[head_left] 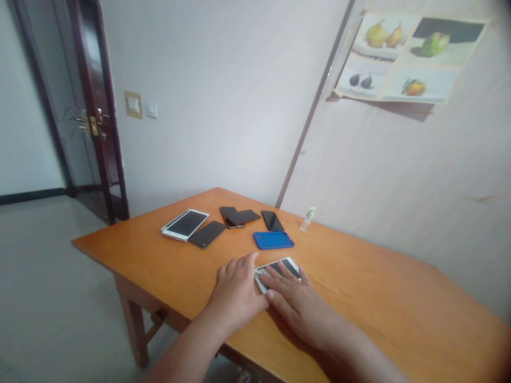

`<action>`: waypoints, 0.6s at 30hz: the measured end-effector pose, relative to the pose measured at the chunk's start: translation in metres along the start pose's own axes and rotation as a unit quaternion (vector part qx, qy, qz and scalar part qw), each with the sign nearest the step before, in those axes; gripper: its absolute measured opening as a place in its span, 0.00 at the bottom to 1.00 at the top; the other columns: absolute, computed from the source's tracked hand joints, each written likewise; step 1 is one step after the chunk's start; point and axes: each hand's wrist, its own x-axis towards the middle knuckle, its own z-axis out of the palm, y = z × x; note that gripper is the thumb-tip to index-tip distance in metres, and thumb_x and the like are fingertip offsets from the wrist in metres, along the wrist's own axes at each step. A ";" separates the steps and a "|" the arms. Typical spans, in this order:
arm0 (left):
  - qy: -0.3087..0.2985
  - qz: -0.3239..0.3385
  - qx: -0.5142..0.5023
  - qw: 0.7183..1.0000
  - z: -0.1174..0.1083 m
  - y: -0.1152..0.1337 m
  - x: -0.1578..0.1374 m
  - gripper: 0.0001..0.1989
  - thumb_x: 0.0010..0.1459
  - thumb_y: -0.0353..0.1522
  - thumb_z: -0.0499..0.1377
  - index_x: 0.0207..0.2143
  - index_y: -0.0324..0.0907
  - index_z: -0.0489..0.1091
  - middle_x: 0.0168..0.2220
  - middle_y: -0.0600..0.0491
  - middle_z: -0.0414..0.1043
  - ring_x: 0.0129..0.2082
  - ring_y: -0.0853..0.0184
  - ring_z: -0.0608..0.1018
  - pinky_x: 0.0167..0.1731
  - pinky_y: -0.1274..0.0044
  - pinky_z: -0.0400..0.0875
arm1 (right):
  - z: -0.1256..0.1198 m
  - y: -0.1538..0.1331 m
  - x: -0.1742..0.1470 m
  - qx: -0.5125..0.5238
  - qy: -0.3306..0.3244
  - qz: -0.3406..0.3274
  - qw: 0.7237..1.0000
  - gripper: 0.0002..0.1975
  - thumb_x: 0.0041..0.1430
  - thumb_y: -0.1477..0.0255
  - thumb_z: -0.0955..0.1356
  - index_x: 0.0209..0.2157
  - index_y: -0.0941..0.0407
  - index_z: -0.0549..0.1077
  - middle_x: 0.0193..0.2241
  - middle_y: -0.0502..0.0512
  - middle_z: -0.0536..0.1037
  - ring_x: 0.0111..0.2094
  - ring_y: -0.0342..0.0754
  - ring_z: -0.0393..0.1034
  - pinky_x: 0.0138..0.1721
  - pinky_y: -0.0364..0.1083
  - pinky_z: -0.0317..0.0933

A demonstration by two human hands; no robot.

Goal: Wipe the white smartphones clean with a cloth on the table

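Observation:
A white-framed phone (pixel 294 264) with a dark screen lies on the wooden table in front of me. My left hand (pixel 237 287) is curled at its left edge, thumb and forefinger bracketing that side. Flat across the screen rests my right hand (pixel 293 298), fingers stretched and slightly apart. Under its fingertips shows a crumpled whitish piece, like a tissue or wipe (pixel 261 272); most of it is covered. Just beyond the phone lies a blue phone case (pixel 274 240).
Farther back on the table (pixel 359 276) lie a white tablet (pixel 187 223), a dark phone (pixel 207 234), two overlapping dark phones (pixel 243 216) and another black phone (pixel 272 221). A small clear spray bottle (pixel 307 219) stands near the wall. A door (pixel 93 106) is at left.

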 end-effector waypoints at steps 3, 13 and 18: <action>0.001 0.002 0.008 1.000 0.000 -0.001 0.001 0.37 0.49 0.40 0.61 0.61 0.44 0.57 0.55 0.44 0.69 0.58 0.52 0.67 0.55 0.65 0.56 | -0.002 0.012 0.001 -0.036 0.027 0.076 0.996 0.27 0.70 0.54 0.52 0.66 0.42 0.57 0.68 0.50 0.56 0.70 0.64 0.38 0.62 0.76 0.29; 0.001 0.000 0.009 1.000 0.003 -0.007 0.003 0.38 0.47 0.41 0.63 0.60 0.44 0.59 0.56 0.45 0.69 0.58 0.52 0.66 0.56 0.65 0.56 | -0.014 -0.004 -0.011 0.013 -0.038 0.000 0.999 0.27 0.69 0.52 0.53 0.65 0.40 0.59 0.67 0.51 0.57 0.70 0.60 0.41 0.65 0.70 0.30; 0.012 0.008 0.019 1.000 0.005 -0.009 0.003 0.34 0.48 0.39 0.63 0.58 0.45 0.61 0.53 0.46 0.71 0.56 0.51 0.68 0.55 0.64 0.57 | -0.012 0.022 -0.006 -0.055 0.027 0.119 0.991 0.25 0.68 0.56 0.55 0.63 0.44 0.63 0.65 0.56 0.62 0.68 0.64 0.48 0.61 0.75 0.29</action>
